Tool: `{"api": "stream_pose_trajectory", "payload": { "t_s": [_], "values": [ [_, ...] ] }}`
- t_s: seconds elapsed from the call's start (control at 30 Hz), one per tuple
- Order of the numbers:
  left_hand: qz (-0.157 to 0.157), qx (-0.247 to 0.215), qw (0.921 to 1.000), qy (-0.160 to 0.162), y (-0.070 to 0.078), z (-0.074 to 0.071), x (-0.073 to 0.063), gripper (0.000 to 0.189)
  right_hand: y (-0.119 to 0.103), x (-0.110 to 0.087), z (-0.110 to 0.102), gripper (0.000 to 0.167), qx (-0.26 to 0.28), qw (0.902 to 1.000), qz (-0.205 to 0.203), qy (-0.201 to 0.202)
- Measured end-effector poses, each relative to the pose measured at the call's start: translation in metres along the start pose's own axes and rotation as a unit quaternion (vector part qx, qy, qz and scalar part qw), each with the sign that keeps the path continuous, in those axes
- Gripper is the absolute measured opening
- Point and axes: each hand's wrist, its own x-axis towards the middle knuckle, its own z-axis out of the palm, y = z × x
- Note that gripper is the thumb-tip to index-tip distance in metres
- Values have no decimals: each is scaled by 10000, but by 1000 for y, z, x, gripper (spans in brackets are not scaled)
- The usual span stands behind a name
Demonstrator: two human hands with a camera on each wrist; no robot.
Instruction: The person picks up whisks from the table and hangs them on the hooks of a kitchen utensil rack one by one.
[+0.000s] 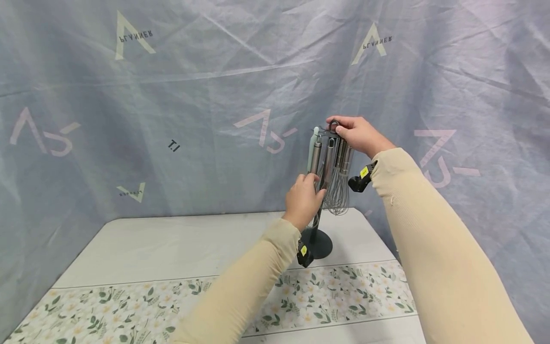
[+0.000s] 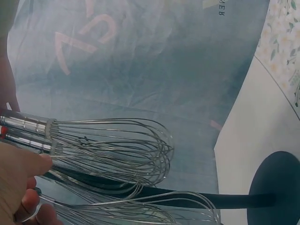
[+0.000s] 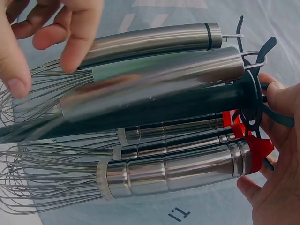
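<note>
A dark rotating-style utensil stand (image 1: 323, 246) with a round base and upright pole bears several hanging whisks. At its top, my right hand (image 1: 358, 134) grips the stand around the loop and hook ring. My left hand (image 1: 302, 198) is lower, beside the whisks, thumb and fingers apart around the wire necks. In the right wrist view, one left finger lies by the lower end of a brushed-steel whisk handle (image 3: 154, 42). A nearer steel handle (image 3: 159, 84) looks blurred. Ribbed steel whisks (image 3: 173, 168) with red ends hang beside them. A pale green handle (image 1: 312, 148) hangs at the left.
The stand is on a white table (image 1: 193, 248) with a floral strip (image 1: 129, 306) along its front. A grey printed cloth (image 1: 206, 95) hangs behind and at both sides. Small black wrist cameras (image 1: 361, 178) are strapped to both wrists.
</note>
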Motion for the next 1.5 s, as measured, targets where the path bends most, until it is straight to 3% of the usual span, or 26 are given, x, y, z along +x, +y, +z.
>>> {"api": "stream_pose_trajectory", "payload": {
  "t_s": [0.37, 0.53, 0.7, 0.83, 1.0, 1.1, 1.3, 1.4, 1.5],
  "values": [
    [67, -116, 9997, 213, -26, 4, -13, 29, -5, 6, 7, 47, 48, 10000, -45, -72],
    [35, -143, 9997, 218, -38, -8, -17, 28, 0, 8, 6, 49, 59, 9996, -291, -36],
    [60, -131, 9992, 366, -52, -41, -17, 28, 3, 0, -2, 52, -163, 9982, -506, 279],
    [79, -32, 9987, 500, -64, -72, -16, 24, 0, -11, -11, 50, -469, 9933, -612, 861],
    [102, 281, 9973, 673, -76, -105, -15, 22, -10, -23, -16, 43, -857, 9784, -710, 1740],
    [45, 525, 9962, 698, -79, -122, -13, 21, -21, -27, -14, 40, -1057, 9701, -857, 2011],
    [94, 864, 9928, 828, -88, -154, 0, 22, -47, -30, -3, 40, -1555, 9583, -1223, 2061],
    [54, 1119, 9903, 823, -94, -167, 5, 24, -57, -30, 8, 41, -1831, 9559, -1357, 1851],
    [-70, 1425, 9879, 603, -102, -181, 7, 28, -65, -29, 23, 40, -2121, 9529, -1506, 1557]
  ]
}}
